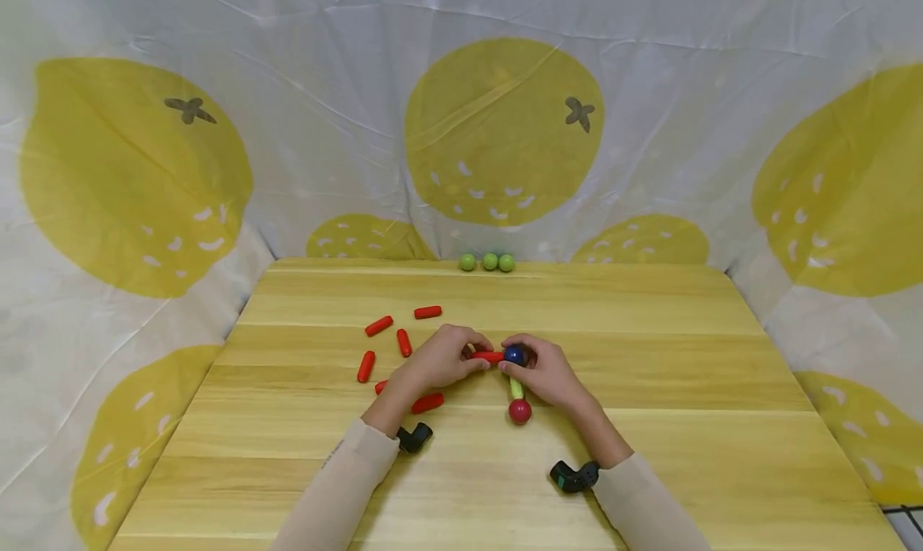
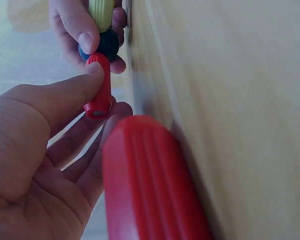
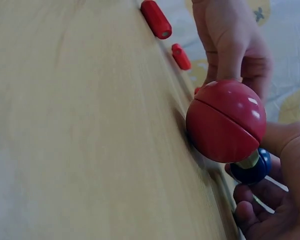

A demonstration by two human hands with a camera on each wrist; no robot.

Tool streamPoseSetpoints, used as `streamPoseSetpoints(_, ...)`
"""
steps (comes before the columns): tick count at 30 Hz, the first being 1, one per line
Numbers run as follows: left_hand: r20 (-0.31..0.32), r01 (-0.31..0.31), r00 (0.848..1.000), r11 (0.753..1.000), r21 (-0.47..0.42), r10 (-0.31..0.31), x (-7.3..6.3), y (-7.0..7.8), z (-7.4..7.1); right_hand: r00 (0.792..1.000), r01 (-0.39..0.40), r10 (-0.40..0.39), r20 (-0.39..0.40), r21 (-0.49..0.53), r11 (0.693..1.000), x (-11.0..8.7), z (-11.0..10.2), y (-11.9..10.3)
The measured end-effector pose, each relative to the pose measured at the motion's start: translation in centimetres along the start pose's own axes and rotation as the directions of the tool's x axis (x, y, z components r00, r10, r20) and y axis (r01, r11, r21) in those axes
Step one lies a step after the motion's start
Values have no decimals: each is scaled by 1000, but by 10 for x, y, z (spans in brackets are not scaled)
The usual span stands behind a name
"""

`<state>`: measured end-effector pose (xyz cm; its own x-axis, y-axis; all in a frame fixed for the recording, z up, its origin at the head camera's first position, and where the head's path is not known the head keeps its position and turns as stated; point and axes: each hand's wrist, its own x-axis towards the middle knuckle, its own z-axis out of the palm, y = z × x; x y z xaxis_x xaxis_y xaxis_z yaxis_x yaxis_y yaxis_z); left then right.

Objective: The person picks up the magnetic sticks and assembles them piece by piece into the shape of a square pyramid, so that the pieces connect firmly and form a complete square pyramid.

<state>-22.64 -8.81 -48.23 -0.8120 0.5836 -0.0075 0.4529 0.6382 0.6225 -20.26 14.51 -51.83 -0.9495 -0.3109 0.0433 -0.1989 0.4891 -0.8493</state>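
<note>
Between thumb and fingers my left hand [image 1: 448,354] pinches a red rod [image 2: 101,85], whose far end meets a dark blue ball [image 1: 514,355]. My right hand [image 1: 546,370] grips that ball with thumb and fingertips. A pale yellow-green rod [image 1: 516,388] runs from the blue ball toward me and ends in a crimson ball [image 1: 519,412]. In the right wrist view the crimson ball [image 3: 226,121] covers part of the joint. Whether the red rod is fully attached to the blue ball, I cannot tell.
Several loose red rods [image 1: 366,367] lie left of the hands, one beside the left forearm [image 1: 428,403]. Three green balls [image 1: 490,261] stand along the table's back edge. Black wrist devices [image 1: 574,476] sit at both wrists. A lemon-print cloth [image 1: 346,134] hangs behind the wooden table [image 1: 692,359].
</note>
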Motion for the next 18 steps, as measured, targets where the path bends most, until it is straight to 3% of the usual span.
streamPoseSetpoints(9,-12,23,1000,999,34,-22,-2,-3,-1,998,-17,17,-56,-4,1000,0,3,1)
streamPoseSetpoints(18,-5,19,1000,999,33,-19,-1,-3,1,999,0,-1,-47,-32,999,1,5,3)
